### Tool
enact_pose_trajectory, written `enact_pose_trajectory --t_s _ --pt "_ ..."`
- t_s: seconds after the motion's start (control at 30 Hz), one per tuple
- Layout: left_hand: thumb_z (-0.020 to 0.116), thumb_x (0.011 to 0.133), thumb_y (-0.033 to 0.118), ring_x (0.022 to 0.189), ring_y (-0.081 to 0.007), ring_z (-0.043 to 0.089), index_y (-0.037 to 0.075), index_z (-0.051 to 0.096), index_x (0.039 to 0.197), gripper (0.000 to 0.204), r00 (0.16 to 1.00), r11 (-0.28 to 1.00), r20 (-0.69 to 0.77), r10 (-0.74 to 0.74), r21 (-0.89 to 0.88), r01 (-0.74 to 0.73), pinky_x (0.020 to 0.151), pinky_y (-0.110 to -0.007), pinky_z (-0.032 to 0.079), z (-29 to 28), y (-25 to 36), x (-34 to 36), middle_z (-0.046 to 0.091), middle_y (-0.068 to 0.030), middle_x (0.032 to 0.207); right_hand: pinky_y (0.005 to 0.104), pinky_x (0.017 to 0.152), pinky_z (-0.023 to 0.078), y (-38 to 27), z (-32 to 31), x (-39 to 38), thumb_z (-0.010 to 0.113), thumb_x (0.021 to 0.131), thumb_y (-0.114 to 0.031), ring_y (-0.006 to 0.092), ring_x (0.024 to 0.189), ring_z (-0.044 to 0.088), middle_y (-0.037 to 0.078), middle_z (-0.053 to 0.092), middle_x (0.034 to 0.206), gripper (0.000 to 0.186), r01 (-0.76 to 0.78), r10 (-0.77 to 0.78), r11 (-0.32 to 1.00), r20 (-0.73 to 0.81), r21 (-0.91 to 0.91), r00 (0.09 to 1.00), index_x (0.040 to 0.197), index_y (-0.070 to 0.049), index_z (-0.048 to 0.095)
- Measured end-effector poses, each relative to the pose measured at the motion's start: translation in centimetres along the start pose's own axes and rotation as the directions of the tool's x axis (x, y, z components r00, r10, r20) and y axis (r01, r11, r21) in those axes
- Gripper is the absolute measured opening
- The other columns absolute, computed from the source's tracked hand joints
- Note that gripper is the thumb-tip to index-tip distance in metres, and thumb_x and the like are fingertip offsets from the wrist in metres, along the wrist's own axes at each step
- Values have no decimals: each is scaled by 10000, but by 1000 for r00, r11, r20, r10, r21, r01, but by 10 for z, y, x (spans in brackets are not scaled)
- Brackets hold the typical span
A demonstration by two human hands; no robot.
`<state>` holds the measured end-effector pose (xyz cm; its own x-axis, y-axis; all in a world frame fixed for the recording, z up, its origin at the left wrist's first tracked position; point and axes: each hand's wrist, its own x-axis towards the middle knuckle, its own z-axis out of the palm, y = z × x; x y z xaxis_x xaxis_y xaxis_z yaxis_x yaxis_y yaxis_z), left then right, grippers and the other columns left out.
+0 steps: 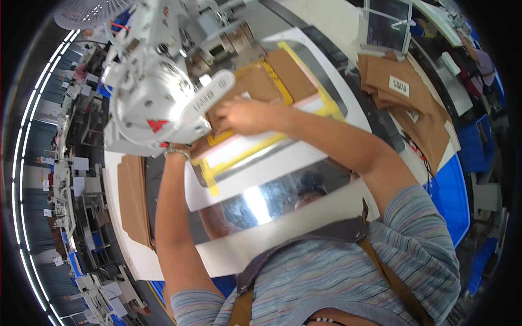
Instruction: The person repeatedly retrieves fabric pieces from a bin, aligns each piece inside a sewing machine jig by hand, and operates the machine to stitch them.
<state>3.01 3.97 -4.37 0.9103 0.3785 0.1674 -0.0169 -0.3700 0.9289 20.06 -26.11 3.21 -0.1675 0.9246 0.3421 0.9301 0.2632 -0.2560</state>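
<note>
We seemed mid-alignment: right hand (244, 115) curled on the brown panel (254, 86), left hand (180, 147) grip hidden — next move needed steadiness.

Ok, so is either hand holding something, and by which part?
That can't be told: the right hand is over the brown fabric, its grip unclear, and the left hand is mostly hidden by the sewing machine.

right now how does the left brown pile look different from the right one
The left pile is fairly neat, its long edges nearly lined up; the right pile is fanned out and uneven. The left pile shows no label, while the right pile has a white label on top. Both are brown and made of flat, layered pieces.
</note>
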Motion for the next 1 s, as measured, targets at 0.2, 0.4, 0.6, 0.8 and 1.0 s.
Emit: enact_pose_trajectory --t_s 0.2,0.4,0.6,0.8,1.0 --pt "614 1052 251 1225 -233 683 49 528 1530 526 987 988 -61 -151 -7 151 1013 -345 592 30 11 0 646 -138 1475 519 1068 485 12 12 -6 673 908 -116 305 1236 612 92 678 1253 316 58 -57 998 -58 21 997 1178 -173 828" --pt "629 1042 251 1236 -264 677 55 550 1510 514 999 891 -18 -50 450 53 1036 -360 576 30 27 -10 653 -151 1459 485 1078 479 7 4 -10 659 913 -86 286 1247 612 79 681 1300 324 62 -57 998 -138 33 989 1190 -165 810" --pt "647 1030 251 1250 -301 671 61 575 1486 500 987 539 130 -91 840 -61 1064 -378 556 37 56 -30 663 -166 1441 459 1083 499 4 -23 -2 691 891 -60 306 1208 662 80 734 1223 280 -49 42 989 58 142 997 1131 -111 827" --pt "689 981 208 1343 -377 603 66 613 1440 486 969 682 121 -214 729 60 1148 -427 480 33 64 -45 656 -211 1425 467 1124 460 4 -13 5 617 934 -100 285 1316 603 69 696 1318 340 -76 79 996 62 -49 995 1216 -131 804" --pt "646 946 64 1309 -357 656 -17 641 1393 454 993 842 -53 -106 526 118 1108 -430 494 48 95 -50 711 -240 1368 496 1108 487 10 -11 -3 601 943 -115 336 1323 596 93 685 1394 340 4 -4 999 4 -44 1000 1226 -137 788"
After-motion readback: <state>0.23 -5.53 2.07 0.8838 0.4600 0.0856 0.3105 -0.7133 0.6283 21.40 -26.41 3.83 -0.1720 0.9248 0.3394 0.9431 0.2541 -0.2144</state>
